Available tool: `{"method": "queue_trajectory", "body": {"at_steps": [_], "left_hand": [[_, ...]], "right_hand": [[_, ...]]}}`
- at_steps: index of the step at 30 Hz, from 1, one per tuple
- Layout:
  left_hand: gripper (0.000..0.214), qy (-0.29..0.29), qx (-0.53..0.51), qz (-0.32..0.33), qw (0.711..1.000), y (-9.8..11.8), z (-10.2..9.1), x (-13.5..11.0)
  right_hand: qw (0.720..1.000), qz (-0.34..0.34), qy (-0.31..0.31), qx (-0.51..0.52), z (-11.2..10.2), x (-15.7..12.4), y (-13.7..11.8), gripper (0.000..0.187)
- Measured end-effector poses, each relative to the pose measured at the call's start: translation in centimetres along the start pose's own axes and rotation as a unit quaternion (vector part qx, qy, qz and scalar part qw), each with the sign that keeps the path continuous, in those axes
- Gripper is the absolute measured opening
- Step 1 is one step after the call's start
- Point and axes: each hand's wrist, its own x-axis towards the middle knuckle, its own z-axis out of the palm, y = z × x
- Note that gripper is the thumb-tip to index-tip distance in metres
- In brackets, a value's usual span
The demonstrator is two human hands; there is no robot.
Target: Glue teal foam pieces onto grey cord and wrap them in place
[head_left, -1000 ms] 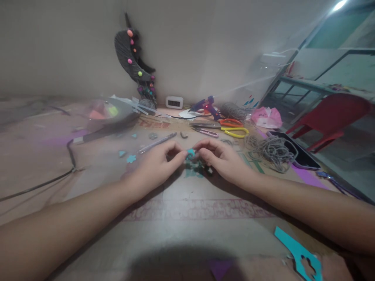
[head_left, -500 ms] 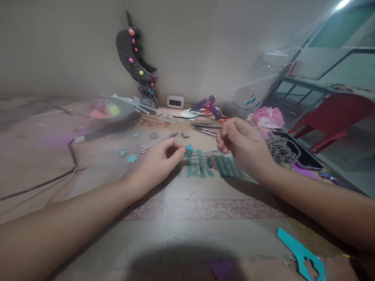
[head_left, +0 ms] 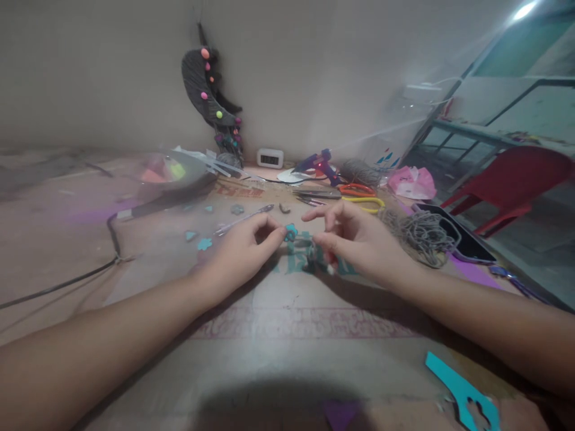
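Observation:
My left hand [head_left: 242,250] rests on the cardboard-covered table [head_left: 287,335] and pinches a small teal flower cut-out [head_left: 290,232] between thumb and forefinger. My right hand [head_left: 354,239] hovers just to the right of the flower, fingers spread and a little curled, with nothing in them. A thin grey string [head_left: 309,254] hangs from the flower toward the table between both hands.
Behind the hands lie a pen [head_left: 245,218], scissors [head_left: 359,197], a glue gun [head_left: 317,163], a grey yarn tangle [head_left: 422,233], teal scraps [head_left: 203,243] and a plastic bowl [head_left: 168,173]. A dark feather ornament [head_left: 209,96] leans on the wall. A teal offcut [head_left: 465,395] lies near right.
My right hand lifted away from the flower toward the scissors, then came back down beside it with fingers spread. The left hand kept its pinch on the flower.

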Motion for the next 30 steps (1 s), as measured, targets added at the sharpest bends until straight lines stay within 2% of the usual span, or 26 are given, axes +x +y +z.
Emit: {"method": "queue_trajectory", "body": {"at_steps": [5,7,10,18,23,26,30], "left_hand": [[0.023,-0.004,-0.009,0.000,1.000,0.2,-0.1,-0.2],[0.023,-0.008,-0.012,0.000,1.000,0.3,0.0,-0.2],[0.024,-0.010,-0.004,0.002,1.000,0.3,0.0,-0.1],[0.024,-0.007,0.008,0.008,1.000,0.4,0.0,-0.3],[0.021,0.020,0.008,0.009,1.000,0.4,0.0,-0.2],[0.021,0.019,0.005,0.015,1.000,0.3,0.0,-0.2],[0.021,0.019,0.010,0.015,1.000,0.2,0.0,-0.2]], "right_hand": [[0.986,0.111,-0.062,0.107,0.4,0.1,1.3,0.041],[0.979,0.130,-0.075,0.135,0.3,0.2,1.5,0.043],[0.980,0.136,-0.064,0.127,0.2,0.4,1.7,0.041],[0.986,0.129,-0.038,0.100,-0.3,0.7,1.6,0.035],[0.995,0.053,0.070,0.036,-0.7,1.1,1.0,0.030],[0.998,0.031,0.044,0.014,-0.7,0.8,0.5,0.027],[1.000,-0.009,0.016,-0.024,-0.7,0.1,0.0,0.042]]}}
